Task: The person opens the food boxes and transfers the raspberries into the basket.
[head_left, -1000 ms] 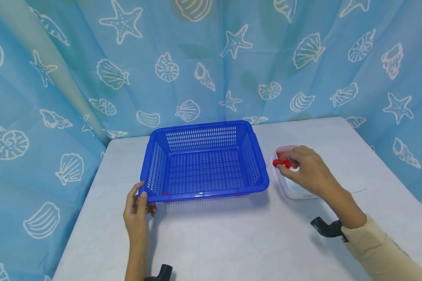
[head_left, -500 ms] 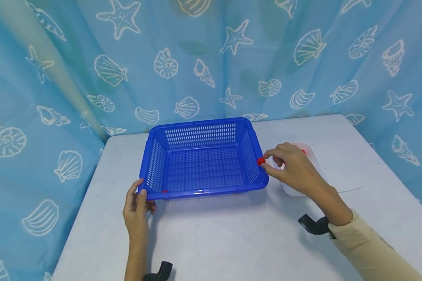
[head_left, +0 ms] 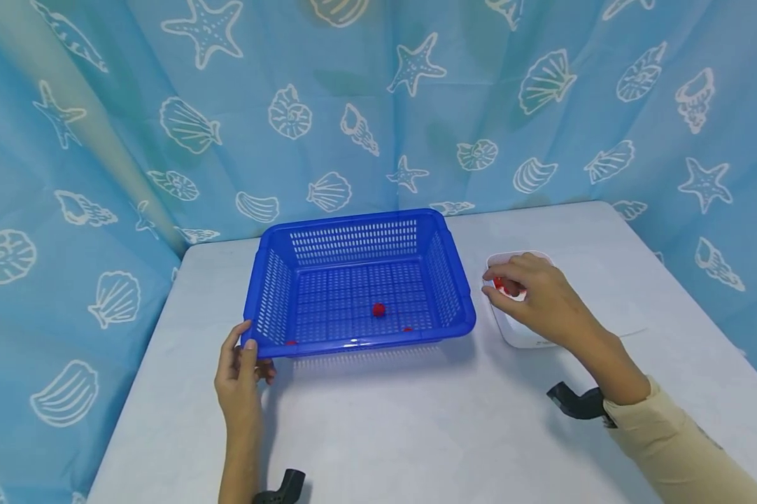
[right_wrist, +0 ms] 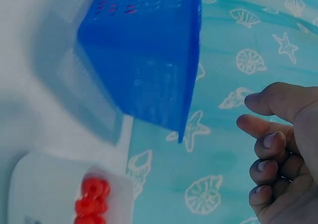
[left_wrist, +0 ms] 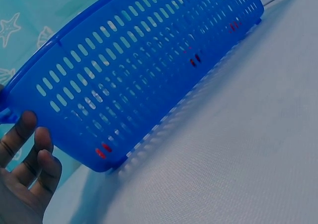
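Observation:
A blue plastic basket with slotted sides stands on the table. My left hand grips its near left corner, thumb over the rim and fingers beneath. Small red pieces lie on its floor: one red piece near the middle, others partly hidden by the near rim. My right hand hovers over a white container, fingers loosely bent, thumb and forefinger apart, holding nothing. Inside that container, in the right wrist view, sit red ring-like pieces with holes.
A white-covered table carries both containers. Behind it hangs a blue curtain with shell and starfish prints. A thin pale strand lies to the right of the white container.
My right hand carried a red piece left to the basket's right rim and let it go. Two more red pieces now show inside. The hand is back over the white container; the left hand keeps its grip.

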{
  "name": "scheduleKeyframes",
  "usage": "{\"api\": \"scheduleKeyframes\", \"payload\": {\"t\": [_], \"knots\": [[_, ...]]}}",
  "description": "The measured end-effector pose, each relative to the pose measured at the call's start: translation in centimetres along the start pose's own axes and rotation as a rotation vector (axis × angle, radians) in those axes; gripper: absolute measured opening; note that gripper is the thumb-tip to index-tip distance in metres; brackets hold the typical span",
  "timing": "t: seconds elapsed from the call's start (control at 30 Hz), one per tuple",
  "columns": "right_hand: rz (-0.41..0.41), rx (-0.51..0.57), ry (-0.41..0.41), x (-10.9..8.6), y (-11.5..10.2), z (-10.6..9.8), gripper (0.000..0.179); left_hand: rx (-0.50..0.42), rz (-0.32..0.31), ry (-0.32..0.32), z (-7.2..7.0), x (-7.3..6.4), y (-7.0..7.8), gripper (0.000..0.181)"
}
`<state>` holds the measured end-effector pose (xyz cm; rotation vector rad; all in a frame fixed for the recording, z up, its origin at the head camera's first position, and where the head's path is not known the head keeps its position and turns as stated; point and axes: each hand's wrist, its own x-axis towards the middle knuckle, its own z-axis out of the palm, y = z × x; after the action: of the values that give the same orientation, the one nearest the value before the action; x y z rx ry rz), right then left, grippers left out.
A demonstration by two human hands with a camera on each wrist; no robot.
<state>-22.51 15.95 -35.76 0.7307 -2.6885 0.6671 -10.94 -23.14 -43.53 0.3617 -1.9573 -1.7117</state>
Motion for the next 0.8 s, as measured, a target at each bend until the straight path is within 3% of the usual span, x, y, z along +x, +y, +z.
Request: {"api": "scheduleKeyframes", "payload": {"t": [0.33,0.57,0.8], "knots": [[0.132,-0.035,-0.049,-1.3,2.1,-0.6,0.037,0.013,0.008,0.004,0.2,-0.2,0.4,0.037],[0.154,-0.065,-0.037,-1.1,3.4,0.1,0.033,0.010,0.029,-0.003,0.1,0.3,0.5,0.037],[0.183,-0.069,-0.066,-1.7,5.0,1.0,0.034,0.021,0.017,0.005,0.2,-0.1,0.3,0.037]]}}
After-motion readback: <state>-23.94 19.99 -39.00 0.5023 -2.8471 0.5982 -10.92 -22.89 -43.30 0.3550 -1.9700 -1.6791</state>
